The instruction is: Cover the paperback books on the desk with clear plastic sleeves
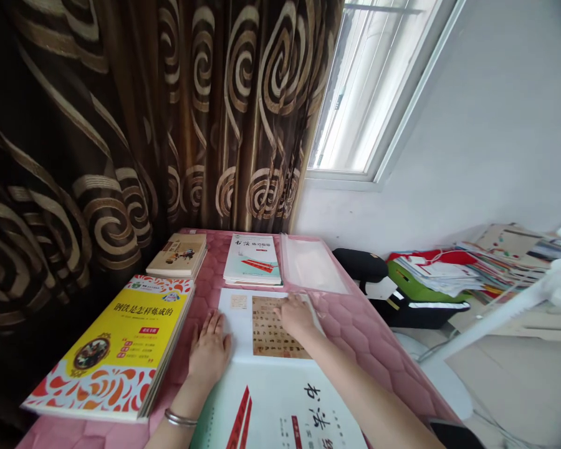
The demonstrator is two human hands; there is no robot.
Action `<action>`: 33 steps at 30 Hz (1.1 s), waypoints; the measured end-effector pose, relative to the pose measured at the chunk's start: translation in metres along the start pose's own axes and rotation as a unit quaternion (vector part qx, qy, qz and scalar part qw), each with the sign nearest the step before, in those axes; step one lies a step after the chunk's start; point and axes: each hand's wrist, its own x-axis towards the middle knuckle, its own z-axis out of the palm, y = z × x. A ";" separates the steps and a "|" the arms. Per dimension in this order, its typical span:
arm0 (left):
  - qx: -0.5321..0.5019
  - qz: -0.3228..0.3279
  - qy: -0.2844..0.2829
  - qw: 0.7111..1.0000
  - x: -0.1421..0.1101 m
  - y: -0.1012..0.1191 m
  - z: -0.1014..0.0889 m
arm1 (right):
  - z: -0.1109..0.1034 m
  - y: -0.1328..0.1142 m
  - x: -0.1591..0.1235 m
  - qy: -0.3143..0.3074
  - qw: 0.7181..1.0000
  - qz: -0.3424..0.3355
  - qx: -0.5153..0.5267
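Observation:
A calligraphy page (238, 340) lies in front of me, white with a brown panel of handwritten characters. Nearer to me is the pale green cover of a calligraphy book (271, 399), its large black characters turned sideways and two red strips on it. Whether page and cover belong to one book, I cannot tell. My left hand (211, 346) rests flat at the left edge of the page, fingers stretched forward, a silver bangle on the wrist. Across the brown panel's upper right lies my right hand (295, 315), fingers extended to the left and touching the paper.
Left of me, a stack of books has a yellow book (135, 337) on top. Behind it sits a tan book (180, 254). Another calligraphy book stack (252, 259) and a clear plastic sleeve (313, 265) lie at the pink quilted surface's far end. Papers (430, 274) fill a box at right.

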 end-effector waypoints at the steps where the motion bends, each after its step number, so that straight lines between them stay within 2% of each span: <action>1: -0.006 -0.002 0.007 1.000 0.000 0.000 0.001 | -0.001 -0.016 0.000 0.011 1.000 -0.026 0.008; 3: -0.015 -0.005 0.019 1.000 0.001 0.001 0.002 | 0.002 -0.051 0.003 0.030 0.996 -0.075 0.033; 6: -0.022 -0.007 0.027 0.999 0.001 0.000 0.004 | 0.012 -0.098 0.014 0.037 0.993 -0.101 0.056; 10: -0.025 -0.011 0.027 0.999 0.001 0.000 0.006 | 0.022 -0.128 0.042 0.034 0.994 -0.073 0.074; 15: -0.041 -0.027 0.019 0.999 0.001 0.000 0.009 | 0.022 -0.133 0.080 0.017 0.997 -0.014 0.074; 19: -0.049 -0.028 0.026 0.998 0.000 0.000 0.010 | 0.020 -0.138 0.090 0.016 0.997 0.018 0.075; 24: -0.053 -0.032 0.024 0.998 0.000 0.000 0.011 | 0.020 -0.141 0.073 0.018 0.996 -0.006 0.083; 29: -0.044 -0.045 -0.003 0.998 0.000 0.002 0.008 | 0.021 -0.131 0.045 -0.011 0.994 -0.046 0.097; 33: -0.038 -0.045 -0.012 0.998 0.001 0.003 0.004 | 0.021 -0.128 0.045 -0.031 0.994 -0.043 0.097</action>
